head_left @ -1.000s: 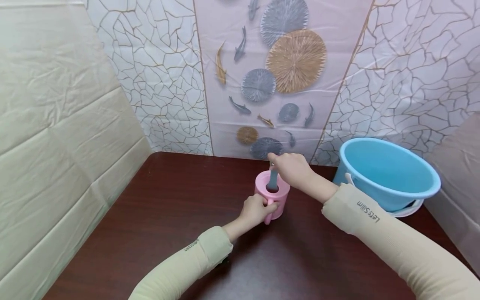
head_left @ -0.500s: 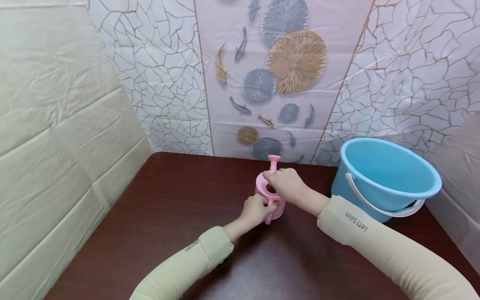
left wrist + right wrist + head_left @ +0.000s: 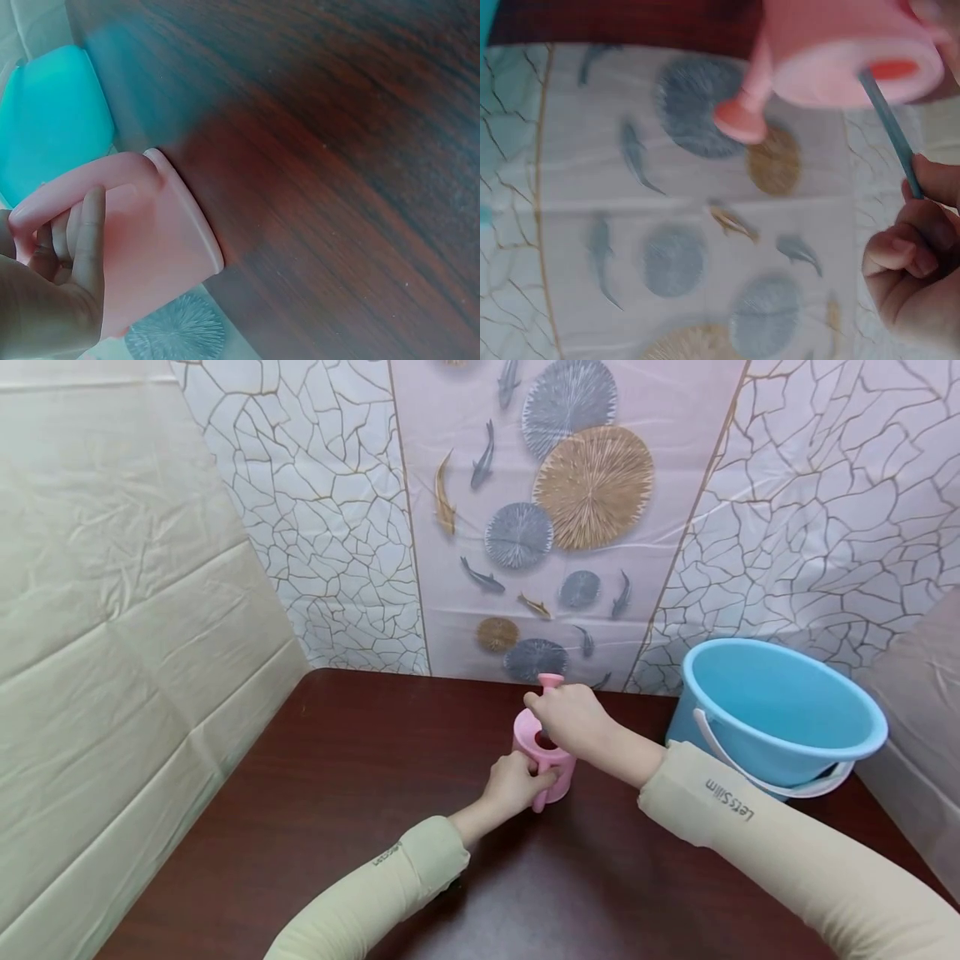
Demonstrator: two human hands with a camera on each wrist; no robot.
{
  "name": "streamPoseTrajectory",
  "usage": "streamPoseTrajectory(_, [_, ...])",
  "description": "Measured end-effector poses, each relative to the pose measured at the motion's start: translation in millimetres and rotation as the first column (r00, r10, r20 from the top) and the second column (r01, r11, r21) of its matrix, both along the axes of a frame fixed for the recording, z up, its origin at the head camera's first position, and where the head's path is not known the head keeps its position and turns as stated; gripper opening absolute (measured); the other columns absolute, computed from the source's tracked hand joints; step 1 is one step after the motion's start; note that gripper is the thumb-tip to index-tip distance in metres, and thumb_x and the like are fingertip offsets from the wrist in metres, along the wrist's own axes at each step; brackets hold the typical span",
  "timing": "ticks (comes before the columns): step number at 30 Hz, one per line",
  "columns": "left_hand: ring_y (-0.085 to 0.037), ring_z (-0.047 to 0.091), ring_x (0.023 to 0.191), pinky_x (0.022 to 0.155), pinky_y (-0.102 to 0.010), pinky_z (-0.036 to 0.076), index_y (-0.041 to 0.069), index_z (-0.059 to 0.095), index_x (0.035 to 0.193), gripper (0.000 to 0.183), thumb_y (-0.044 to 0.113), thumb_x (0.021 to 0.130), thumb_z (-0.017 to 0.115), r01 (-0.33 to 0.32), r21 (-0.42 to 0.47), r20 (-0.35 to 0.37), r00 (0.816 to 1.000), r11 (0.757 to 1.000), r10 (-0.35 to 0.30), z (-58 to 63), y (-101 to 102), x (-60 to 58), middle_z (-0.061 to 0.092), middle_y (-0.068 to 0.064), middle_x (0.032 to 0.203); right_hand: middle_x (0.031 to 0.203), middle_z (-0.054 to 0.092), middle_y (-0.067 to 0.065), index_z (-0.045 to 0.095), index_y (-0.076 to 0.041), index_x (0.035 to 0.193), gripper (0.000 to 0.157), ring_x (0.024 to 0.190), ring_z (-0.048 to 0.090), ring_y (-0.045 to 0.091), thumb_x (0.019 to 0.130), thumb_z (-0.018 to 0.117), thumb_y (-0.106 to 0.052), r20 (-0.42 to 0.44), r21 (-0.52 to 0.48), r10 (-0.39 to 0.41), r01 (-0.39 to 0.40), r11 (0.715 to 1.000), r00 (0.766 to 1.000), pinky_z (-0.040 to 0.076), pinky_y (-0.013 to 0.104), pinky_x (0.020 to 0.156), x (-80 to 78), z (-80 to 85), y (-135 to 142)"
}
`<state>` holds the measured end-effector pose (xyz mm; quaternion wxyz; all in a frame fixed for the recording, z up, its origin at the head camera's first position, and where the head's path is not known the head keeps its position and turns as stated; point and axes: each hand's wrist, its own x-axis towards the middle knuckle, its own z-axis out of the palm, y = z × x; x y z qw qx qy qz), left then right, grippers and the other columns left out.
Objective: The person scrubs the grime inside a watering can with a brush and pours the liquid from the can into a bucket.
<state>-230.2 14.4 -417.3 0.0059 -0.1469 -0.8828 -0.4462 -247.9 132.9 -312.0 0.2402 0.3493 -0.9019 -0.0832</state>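
A pink watering can (image 3: 564, 781) stands upright on the dark wooden table, its spout pointing toward the back wall. My left hand (image 3: 512, 787) grips the can's handle (image 3: 90, 184), fingers curled round it. Above the can's top is my right hand (image 3: 576, 718), pinching a thin blue-grey stick-like tool (image 3: 891, 135) between thumb and fingers. The tool slants down into the round opening in the can's top, so its lower end is hidden inside. In the right wrist view the spout's flared rose (image 3: 739, 121) shows beside the body.
A light blue bucket (image 3: 795, 745) with a white handle (image 3: 806, 791) stands at the table's right rear, behind my right forearm. A patterned cloth wall (image 3: 525, 585) closes off the back of the table (image 3: 360, 760), and a plain beige sheet (image 3: 127, 652) hangs along the left.
My right hand dropped toward the can's opening with the tool, then rose slightly. The spout, earlier hidden behind that hand, now shows. My left hand keeps its grip on the handle.
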Motion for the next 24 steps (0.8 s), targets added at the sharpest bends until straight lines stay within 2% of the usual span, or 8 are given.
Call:
streamPoseTrajectory(5, [-0.003,0.036,0.038,0.039,-0.018,0.025,0.011,0.049,0.050,0.043,0.031,0.085,0.065,-0.014,0.013,0.003,1.000,1.000,0.014,0.7,-1,1.0,0.039,0.008,0.041,0.055,0.055,0.004,0.055,-0.006,0.072,0.019,0.043,0.046,0.017,0.067,0.066,0.009,0.017,0.018,-0.025,0.025,1.000,1.000,0.043,0.033,0.041,5.0,4.1,-11])
streamPoseTrajectory(12, [-0.002,0.036,0.037,0.038,-0.018,0.025,0.012,0.048,0.050,0.043,0.030,0.085,0.065,-0.008,0.005,-0.024,1.000,1.000,0.009,3.0,0,0.6,0.039,0.007,0.041,0.056,0.050,0.005,0.055,-0.005,0.072,0.015,0.042,0.045,0.019,0.074,0.064,0.007,0.049,-0.002,-0.081,0.082,0.997,0.995,0.044,0.035,0.042,-0.6,-12.8,-8])
streamPoseTrajectory(18, [-0.003,0.037,0.038,0.039,-0.018,0.025,0.011,0.049,0.049,0.043,0.029,0.085,0.065,-0.027,-0.001,-0.034,0.999,1.000,0.027,2.5,-1,0.0,0.039,0.007,0.041,0.052,0.047,0.003,0.051,-0.004,0.074,0.016,0.044,0.047,0.021,0.075,0.063,0.007,0.037,-0.015,-0.058,0.058,0.998,0.998,0.043,0.034,0.043,-3.8,-22.8,-4])
streamPoseTrajectory(22, [-0.004,0.036,0.038,0.039,-0.019,0.025,0.011,0.048,0.049,0.043,0.029,0.085,0.066,-0.025,-0.004,-0.033,0.999,1.000,0.024,0.8,-1,-0.3,0.039,0.007,0.040,0.055,0.052,0.006,0.053,-0.004,0.077,0.016,0.049,0.052,0.023,0.075,0.062,0.009,0.057,-0.002,-0.026,0.027,1.000,0.998,0.045,0.034,0.045,-3.8,-17.0,-3])
streamPoseTrajectory(24, [-0.004,0.037,0.037,0.038,-0.018,0.025,0.011,0.049,0.049,0.044,0.029,0.085,0.065,-0.018,0.006,-0.027,0.999,1.000,0.018,0.3,-1,-0.5,0.039,0.007,0.040,0.058,0.055,0.007,0.055,-0.004,0.077,0.016,0.051,0.055,0.024,0.073,0.063,0.010,0.095,0.000,-0.019,0.020,1.000,0.995,0.046,0.035,0.047,-3.8,-9.9,-2])
